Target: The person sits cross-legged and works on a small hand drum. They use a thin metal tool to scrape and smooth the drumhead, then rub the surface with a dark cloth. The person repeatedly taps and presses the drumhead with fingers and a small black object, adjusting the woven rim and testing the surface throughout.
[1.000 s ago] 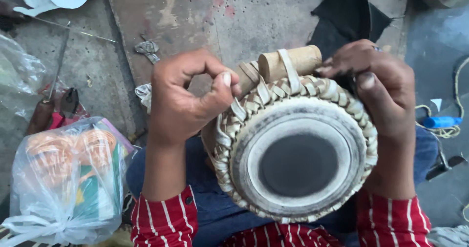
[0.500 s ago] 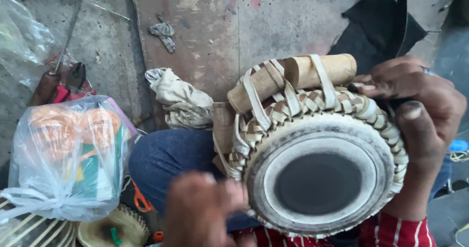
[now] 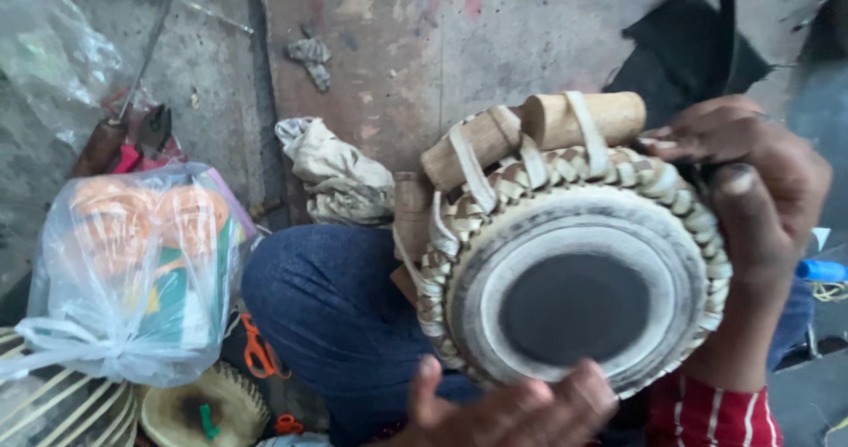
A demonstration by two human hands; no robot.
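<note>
I am steadying the drum (image 3: 574,297) on my lap: right hand (image 3: 751,182) clasping its braided rim, left hand (image 3: 512,407) touching the near edge, grip loose. Judged next: regrasping the wooden pegs (image 3: 539,129).

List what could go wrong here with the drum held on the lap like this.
1. The drum is tilted on the knee, steadied by the right hand at its rim and the left hand at the lower edge; a loose grip might let it roll onto the concrete floor.
2. The wooden pegs sit under the straps; one may slip out.
3. Pliers and a plastic bag crowd the left side, where a falling drum could land.
</note>
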